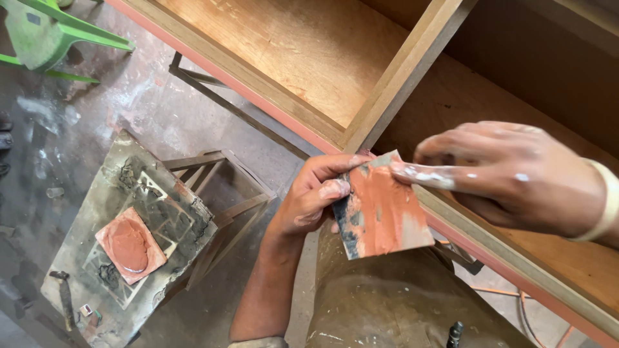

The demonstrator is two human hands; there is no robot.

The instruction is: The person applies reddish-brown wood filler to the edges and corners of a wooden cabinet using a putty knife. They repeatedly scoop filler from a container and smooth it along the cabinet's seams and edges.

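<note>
The right hand [509, 174] blurs at its fingertips, and its forearm leaves the frame's right edge past a pale wristband [603, 200]. The left hand [316, 196] hides the near edge of the card [383, 206]; its thumb covers one corner, and the card's underside cannot be seen. The cabinet [335, 71] is cut off at the top and right edges, its inner compartments only partly shown. The green chair [51, 32] is cropped at the upper left corner. Small bits on the stool [135, 258] near a dark tool [64, 296] are too small to tell.
</note>
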